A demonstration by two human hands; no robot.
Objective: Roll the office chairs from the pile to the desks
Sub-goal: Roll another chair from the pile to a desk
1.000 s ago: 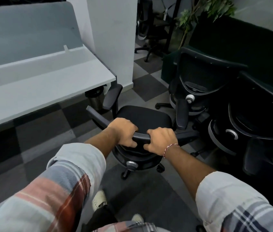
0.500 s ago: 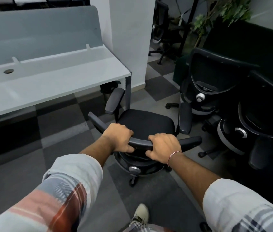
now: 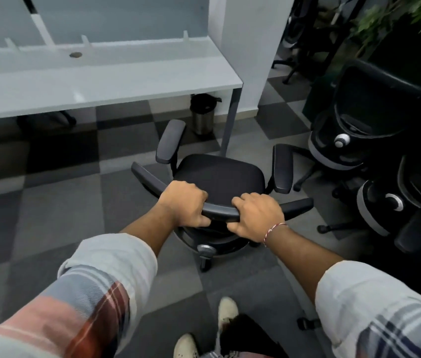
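A black office chair with two armrests stands in front of me, its seat facing the white desk. My left hand grips the top rail of the chair's backrest on the left. My right hand grips the same rail on the right, a red and white thread round its wrist. The chair's front sits just short of the desk's right leg. Most of the chair's wheel base is hidden under the seat.
A pile of black office chairs crowds the right side. A steel bin stands under the desk's right end beside a white pillar. More chairs and a plant sit at the back right. Checkered grey carpet spreads to the left.
The chair has rolled away from the pile toward the desk, and I have stepped with it. The desk now fills more of the view. Both hands keep the same grip.
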